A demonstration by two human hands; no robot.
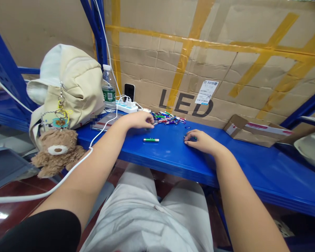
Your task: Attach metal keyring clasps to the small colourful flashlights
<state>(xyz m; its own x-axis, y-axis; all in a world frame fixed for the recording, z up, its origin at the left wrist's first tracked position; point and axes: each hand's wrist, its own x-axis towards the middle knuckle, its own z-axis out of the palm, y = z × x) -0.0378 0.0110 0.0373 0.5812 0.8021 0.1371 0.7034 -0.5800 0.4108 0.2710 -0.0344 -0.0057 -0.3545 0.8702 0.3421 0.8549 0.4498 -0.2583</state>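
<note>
My left hand (pixel 140 120) is just left of the pile, fingers curled together; a small silvery bit shows at the fingertips, too small to name. My right hand (pixel 201 140) rests low over the blue tabletop, thumb and fingers closed around something dark and greenish that is mostly hidden. Between the hands, nearer the front edge, lies a slim green metal tube with a silver end (pixel 151 140), like a mini flashlight. Behind it is a pile of similar small coloured tubes (pixel 168 118) in red, green, blue and purple. A small dark blue clip (pixel 187 127) lies apart, right of the pile.
A cream bag (pixel 78 80) with a teddy bear charm (pixel 59 150) stands at left. Beside it are a water bottle (pixel 109 92), a power strip (pixel 127 106) and a white cable across my left arm. An open cardboard box (pixel 257 133) sits at right. Taped cardboard backs the table.
</note>
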